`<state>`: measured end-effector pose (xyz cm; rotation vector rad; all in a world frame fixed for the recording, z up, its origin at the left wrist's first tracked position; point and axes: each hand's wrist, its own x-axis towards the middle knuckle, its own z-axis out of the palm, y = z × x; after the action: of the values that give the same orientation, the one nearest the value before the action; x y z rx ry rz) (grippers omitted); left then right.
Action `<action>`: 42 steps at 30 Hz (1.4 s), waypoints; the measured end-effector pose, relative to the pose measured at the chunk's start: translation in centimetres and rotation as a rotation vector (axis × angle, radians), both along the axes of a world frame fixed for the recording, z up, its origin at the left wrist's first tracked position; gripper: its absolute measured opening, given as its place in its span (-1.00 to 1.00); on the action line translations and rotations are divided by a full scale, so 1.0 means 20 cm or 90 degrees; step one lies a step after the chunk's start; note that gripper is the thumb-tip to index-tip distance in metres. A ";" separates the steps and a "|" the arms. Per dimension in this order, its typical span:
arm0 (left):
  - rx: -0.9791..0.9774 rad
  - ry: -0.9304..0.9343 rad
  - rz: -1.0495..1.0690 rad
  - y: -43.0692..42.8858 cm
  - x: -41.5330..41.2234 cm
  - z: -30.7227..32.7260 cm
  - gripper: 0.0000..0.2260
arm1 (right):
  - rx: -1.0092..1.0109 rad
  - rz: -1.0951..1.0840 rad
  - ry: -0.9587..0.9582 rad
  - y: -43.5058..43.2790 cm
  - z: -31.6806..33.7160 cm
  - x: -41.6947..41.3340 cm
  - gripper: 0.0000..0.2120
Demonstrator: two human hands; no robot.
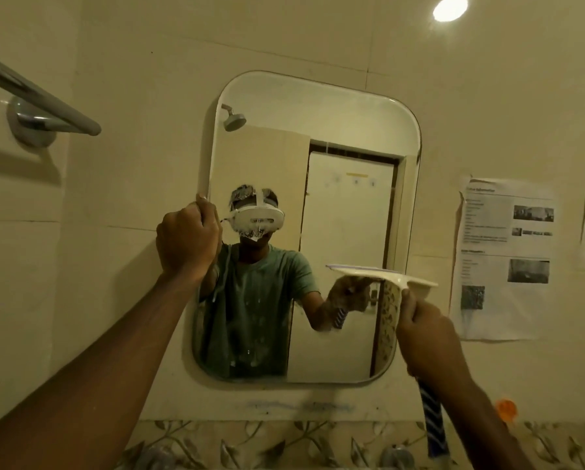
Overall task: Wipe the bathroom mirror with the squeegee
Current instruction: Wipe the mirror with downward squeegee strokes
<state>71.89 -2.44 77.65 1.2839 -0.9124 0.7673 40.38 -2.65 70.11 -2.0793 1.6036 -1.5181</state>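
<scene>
Squeegee [384, 275]: its white head lies against the right side of the mirror [318, 157], about mid-height, with the blade level.
Right hand [426, 337]: fingers wrapped round the blue-striped handle [431, 422], just below the head.
Left hand [187, 239]: curled over the mirror's left edge, likely to steady it.
Handling: probably light, stiff plastic with a soft blade; the glass is fragile, so even, moderate pressure — a grip close to the head suits.
Writing: printed sheet [506, 259] right of the mirror — text too blurred to read.

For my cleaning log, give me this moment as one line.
left hand: grips mirror left edge | right hand: holds squeegee handle | blade: at mirror's right side | residue: white flecks on mirror
</scene>
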 end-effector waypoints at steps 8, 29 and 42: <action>-0.009 0.017 0.045 -0.02 -0.01 -0.01 -0.53 | -0.097 0.031 -0.032 -0.05 0.47 -0.03 -0.58; 0.018 0.053 -0.014 0.01 -0.02 -0.03 -0.57 | -0.079 0.036 -0.033 -0.09 0.17 0.02 -0.51; 0.121 0.084 -0.079 0.08 -0.02 0.00 -0.56 | 0.021 -0.001 -0.042 -0.02 -0.21 0.05 -0.50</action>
<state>71.53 -0.91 77.57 1.4121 -0.9647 0.5025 41.38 -2.99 65.95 -1.9900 1.5977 -1.5321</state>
